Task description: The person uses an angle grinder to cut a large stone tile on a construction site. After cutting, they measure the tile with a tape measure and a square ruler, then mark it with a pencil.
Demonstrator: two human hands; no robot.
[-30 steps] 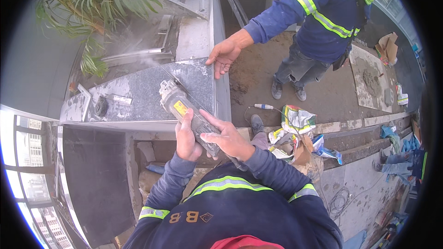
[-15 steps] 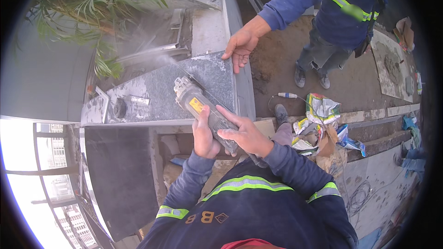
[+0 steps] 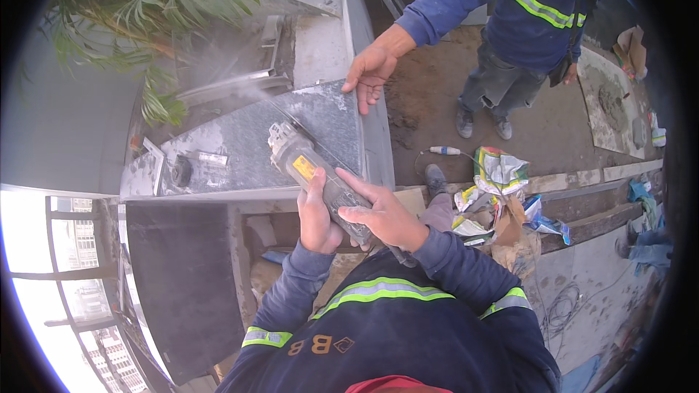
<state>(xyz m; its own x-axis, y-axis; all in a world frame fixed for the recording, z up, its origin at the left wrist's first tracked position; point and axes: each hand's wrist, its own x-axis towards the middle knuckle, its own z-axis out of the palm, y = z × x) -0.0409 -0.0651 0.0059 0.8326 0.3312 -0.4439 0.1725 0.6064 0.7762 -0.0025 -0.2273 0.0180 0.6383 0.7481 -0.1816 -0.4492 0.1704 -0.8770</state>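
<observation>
Angle grinder (image 3: 309,171), grey body w/ yellow label, held in both hands over a speckled grey stone slab (image 3: 291,138). Long axis runs diagonal: head end points up-left, away from the person, toward the slab middle; tail end w/ cord comes back down-right toward the chest. Head sits on or just above the slab surface, can't tell which; pale dust drifts off to the upper left.

Left hand (image 3: 317,218) wrapped round the body from the left side, fingers closed on it. Right hand (image 3: 382,215) clamped on the rear of the body, fingers laid across the top.

Co-worker's hand (image 3: 370,73) lies flat on the slab's far right corner, fingers spread; blue sleeve w/ hi-vis stripe behind it.

Slab rests on a grey worktop (image 3: 182,196) at a balcony edge. Small dark round part (image 3: 181,170) lies near the slab's left end. Palm fronds (image 3: 145,14) upper left. Right side: dirt floor (image 3: 539,131), crumpled bags (image 3: 499,171), loose cables (image 3: 561,306) lower right.
</observation>
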